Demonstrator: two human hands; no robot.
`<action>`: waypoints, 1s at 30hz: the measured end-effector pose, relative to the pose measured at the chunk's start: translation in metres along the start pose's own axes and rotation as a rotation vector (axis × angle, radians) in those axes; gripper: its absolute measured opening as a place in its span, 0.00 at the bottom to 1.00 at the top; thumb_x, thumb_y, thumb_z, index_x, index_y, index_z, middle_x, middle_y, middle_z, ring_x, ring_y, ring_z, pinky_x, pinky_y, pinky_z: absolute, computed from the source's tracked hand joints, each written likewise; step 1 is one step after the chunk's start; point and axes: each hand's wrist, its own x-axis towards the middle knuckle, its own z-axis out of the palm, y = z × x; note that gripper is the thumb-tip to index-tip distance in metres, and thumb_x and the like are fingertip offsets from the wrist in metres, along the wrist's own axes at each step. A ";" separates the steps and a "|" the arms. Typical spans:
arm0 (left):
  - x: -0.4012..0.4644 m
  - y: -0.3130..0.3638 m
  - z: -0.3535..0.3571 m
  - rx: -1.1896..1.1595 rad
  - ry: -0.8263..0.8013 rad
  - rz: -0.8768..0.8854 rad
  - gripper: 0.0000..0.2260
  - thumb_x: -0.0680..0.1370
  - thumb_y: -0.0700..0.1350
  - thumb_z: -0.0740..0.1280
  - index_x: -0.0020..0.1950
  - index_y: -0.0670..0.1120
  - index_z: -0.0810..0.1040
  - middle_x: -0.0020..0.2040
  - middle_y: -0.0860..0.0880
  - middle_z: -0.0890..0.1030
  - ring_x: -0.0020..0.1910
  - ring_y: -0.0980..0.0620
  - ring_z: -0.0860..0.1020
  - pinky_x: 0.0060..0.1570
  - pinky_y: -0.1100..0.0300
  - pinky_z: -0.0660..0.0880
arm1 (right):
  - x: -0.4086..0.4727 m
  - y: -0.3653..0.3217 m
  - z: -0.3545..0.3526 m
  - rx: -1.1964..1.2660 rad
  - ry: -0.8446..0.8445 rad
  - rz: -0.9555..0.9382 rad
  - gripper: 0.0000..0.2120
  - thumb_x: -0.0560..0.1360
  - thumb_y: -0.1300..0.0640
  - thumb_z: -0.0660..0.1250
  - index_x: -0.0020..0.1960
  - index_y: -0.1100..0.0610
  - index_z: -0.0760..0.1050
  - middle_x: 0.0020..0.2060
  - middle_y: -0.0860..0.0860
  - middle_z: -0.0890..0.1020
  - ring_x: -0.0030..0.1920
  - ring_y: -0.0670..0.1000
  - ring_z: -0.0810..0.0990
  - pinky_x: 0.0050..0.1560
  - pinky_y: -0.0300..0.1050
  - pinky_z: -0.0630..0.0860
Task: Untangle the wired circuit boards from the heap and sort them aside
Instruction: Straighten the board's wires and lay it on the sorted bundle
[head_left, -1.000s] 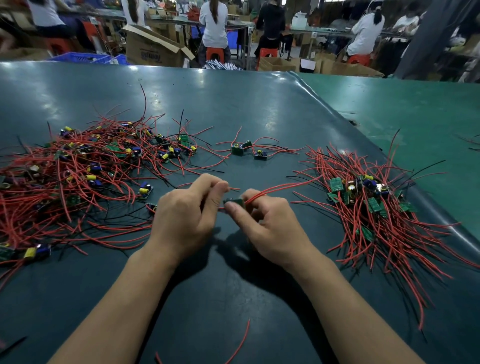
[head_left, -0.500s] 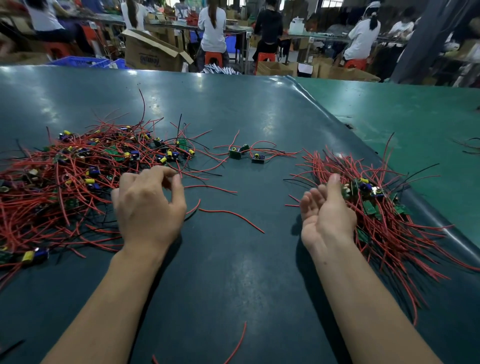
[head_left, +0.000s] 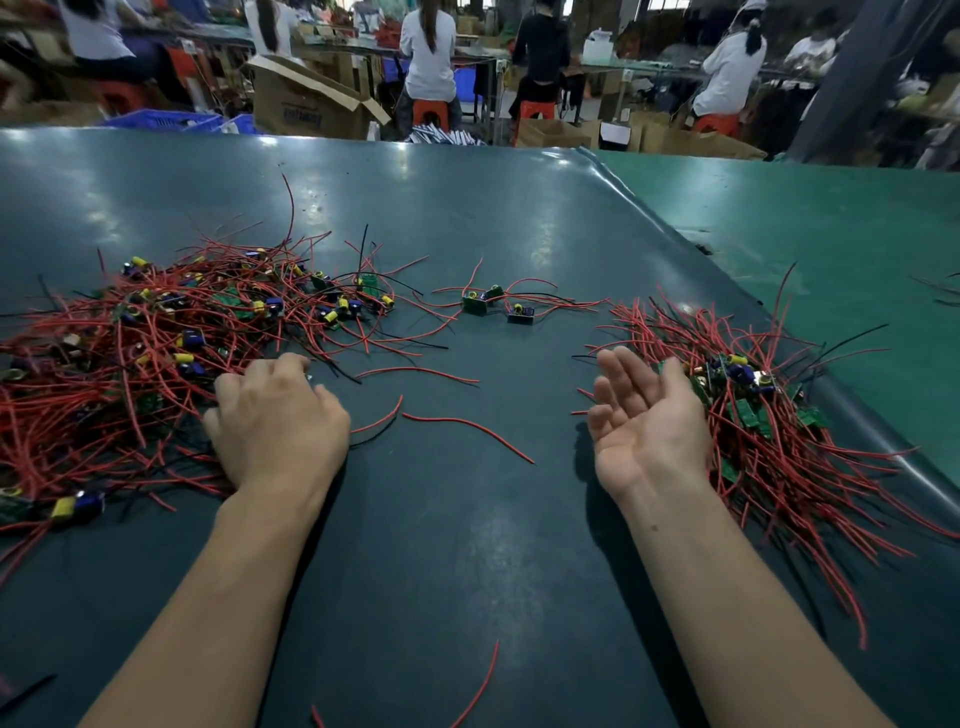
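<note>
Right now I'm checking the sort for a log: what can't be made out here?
- Head view: left hand fingertips, buried in the tangled heap; any grip unclear.
- Heap's left side, cut by the frame edge.
- Boards beneath the sorted pile, covered by red wires; count unknowable.

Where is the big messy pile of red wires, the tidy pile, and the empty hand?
Tangled heap of red-wired circuit boards (head_left: 156, 353): head view, its middle.
Sorted pile of red-wired green boards (head_left: 769, 415): head view, its middle.
Right hand (head_left: 644, 421): head view, upturned palm.
</note>
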 end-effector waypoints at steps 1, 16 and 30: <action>0.000 0.000 0.000 0.001 0.007 0.006 0.13 0.78 0.47 0.65 0.60 0.45 0.78 0.59 0.41 0.78 0.60 0.37 0.71 0.57 0.45 0.68 | -0.001 0.001 0.002 -0.038 -0.024 0.008 0.22 0.83 0.44 0.54 0.45 0.57 0.80 0.32 0.48 0.84 0.28 0.45 0.77 0.23 0.32 0.69; -0.015 0.018 -0.004 -0.471 0.362 0.551 0.11 0.74 0.40 0.73 0.56 0.44 0.81 0.44 0.48 0.83 0.43 0.46 0.78 0.48 0.52 0.68 | -0.011 0.021 0.012 -0.466 -0.404 0.081 0.16 0.81 0.51 0.61 0.45 0.61 0.80 0.30 0.51 0.81 0.24 0.46 0.73 0.21 0.35 0.66; -0.038 0.035 -0.010 -0.937 -0.059 0.879 0.17 0.71 0.27 0.69 0.57 0.40 0.80 0.51 0.49 0.84 0.51 0.54 0.83 0.51 0.51 0.80 | -0.019 0.031 0.011 -0.540 -0.670 0.017 0.11 0.67 0.50 0.73 0.47 0.54 0.83 0.41 0.52 0.84 0.31 0.48 0.81 0.23 0.38 0.73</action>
